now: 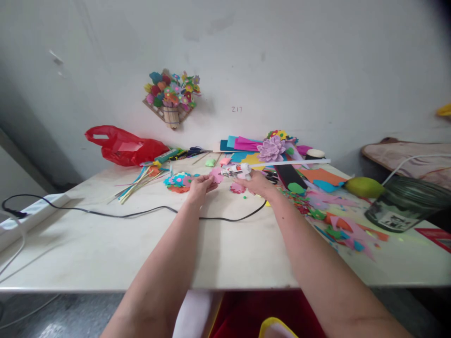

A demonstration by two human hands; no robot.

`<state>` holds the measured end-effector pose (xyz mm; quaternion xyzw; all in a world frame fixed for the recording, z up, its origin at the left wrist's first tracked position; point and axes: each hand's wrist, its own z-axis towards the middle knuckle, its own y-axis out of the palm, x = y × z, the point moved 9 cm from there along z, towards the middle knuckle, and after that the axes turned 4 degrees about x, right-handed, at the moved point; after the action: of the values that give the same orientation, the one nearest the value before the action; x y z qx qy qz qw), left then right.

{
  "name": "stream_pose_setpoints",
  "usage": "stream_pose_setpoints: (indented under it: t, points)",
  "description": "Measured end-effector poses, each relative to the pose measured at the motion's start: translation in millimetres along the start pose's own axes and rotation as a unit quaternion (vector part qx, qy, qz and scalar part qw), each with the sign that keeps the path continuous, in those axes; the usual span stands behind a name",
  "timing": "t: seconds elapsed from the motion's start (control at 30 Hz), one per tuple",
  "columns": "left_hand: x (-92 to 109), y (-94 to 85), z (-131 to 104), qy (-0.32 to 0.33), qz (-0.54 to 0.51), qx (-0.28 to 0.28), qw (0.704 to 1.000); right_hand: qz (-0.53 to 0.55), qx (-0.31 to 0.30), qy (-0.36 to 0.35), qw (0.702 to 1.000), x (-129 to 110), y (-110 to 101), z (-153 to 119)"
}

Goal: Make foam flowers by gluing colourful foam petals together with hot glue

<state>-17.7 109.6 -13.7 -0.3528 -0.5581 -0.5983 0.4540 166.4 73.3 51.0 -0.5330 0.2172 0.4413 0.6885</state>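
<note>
Between the fingers of my left hand (202, 186) is a pink flower cutout (216, 175), held up above the table. My right hand (256, 183) grips a white hot glue gun (244, 172), its nozzle pointing left, close to the cutout. A long white glue stick (292, 163) sticks out of the gun's back to the right. Beneath the gun, a pink scalloped cutout (237, 188) lies on the table. Left of my left hand sits a pile of blue and orange flower cutouts (179, 181).
A black cord (141, 214) crosses the table from a white power strip (35, 216). Thin strips (136, 185) and a red plastic bag (123, 145) lie left. Foam scraps (347, 230) and a glass jar (401, 206) stand right. A purple flower (272, 149) rests at the back.
</note>
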Motion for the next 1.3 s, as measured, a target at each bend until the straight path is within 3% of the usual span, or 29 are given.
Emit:
stream_pose_setpoints:
  t: [1.03,1.3]
  points:
    - [1.3,2.7,-2.8,-0.007,0.004,0.000,1.000,-0.062,0.011,-0.036,0.997,4.1,4.6,5.7]
    - [1.3,1.5,-2.0,-0.005,0.002,0.002,1.000,-0.021,0.004,-0.023,1.000,3.2,3.4,3.2]
